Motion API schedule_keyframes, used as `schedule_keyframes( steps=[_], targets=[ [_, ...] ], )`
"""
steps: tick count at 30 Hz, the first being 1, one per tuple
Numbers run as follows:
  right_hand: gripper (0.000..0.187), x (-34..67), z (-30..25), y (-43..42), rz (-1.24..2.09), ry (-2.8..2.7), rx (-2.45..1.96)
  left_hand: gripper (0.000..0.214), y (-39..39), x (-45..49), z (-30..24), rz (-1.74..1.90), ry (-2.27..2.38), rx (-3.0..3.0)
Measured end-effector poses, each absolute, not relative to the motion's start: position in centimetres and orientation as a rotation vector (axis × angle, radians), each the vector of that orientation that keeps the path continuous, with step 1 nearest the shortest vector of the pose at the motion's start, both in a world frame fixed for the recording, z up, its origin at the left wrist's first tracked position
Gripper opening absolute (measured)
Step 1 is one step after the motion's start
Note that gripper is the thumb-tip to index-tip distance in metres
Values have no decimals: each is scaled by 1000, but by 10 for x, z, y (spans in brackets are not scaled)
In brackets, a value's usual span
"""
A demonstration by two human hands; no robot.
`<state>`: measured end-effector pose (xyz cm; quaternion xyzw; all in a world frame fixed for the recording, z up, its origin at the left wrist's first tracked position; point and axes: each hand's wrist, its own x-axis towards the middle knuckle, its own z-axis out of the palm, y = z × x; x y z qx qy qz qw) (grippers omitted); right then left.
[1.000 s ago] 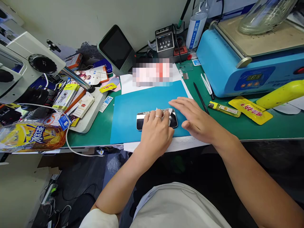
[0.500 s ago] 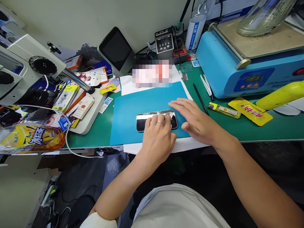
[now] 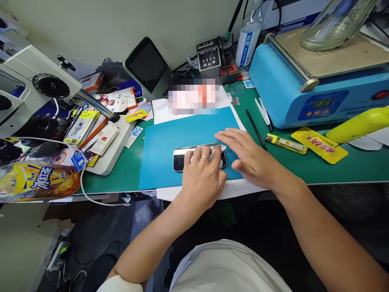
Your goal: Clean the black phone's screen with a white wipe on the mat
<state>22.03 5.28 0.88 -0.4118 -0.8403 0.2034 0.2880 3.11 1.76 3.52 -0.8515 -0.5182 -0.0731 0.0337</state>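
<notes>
A phone [image 3: 178,162] with a dark, glossy screen lies flat on a blue mat [image 3: 159,140], its long side running left to right. My left hand [image 3: 203,176], with a ring on one finger, presses a crumpled white wipe [image 3: 223,149] onto the screen. Its fingers are curled over the wipe, covering the middle of the phone. Just beyond the phone's right end, my right hand [image 3: 249,160] hovers open over the mat, fingers stretched out and thumb apart, holding nothing.
Right of the mat lie a black pen-like tool [image 3: 256,129], white tweezers [image 3: 263,111], a yellow tube [image 3: 286,144] and a yellow packet [image 3: 322,145]. A blue heating plate [image 3: 273,89] stands behind them. On the left are a microscope [image 3: 33,77] and a drink bottle [image 3: 42,180].
My left hand still presses the wipe on the phone, its fingers shifted slightly. My right hand stays open in nearly the same place. The whole view has tilted a little.
</notes>
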Motion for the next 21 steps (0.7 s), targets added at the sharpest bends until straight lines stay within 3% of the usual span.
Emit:
schedule_keyframes(
  steps=[21],
  targets=[
    [106,221,9,53,529,-2251,-1131,44,11,29,35,-256,-1610,-2629]
  ],
)
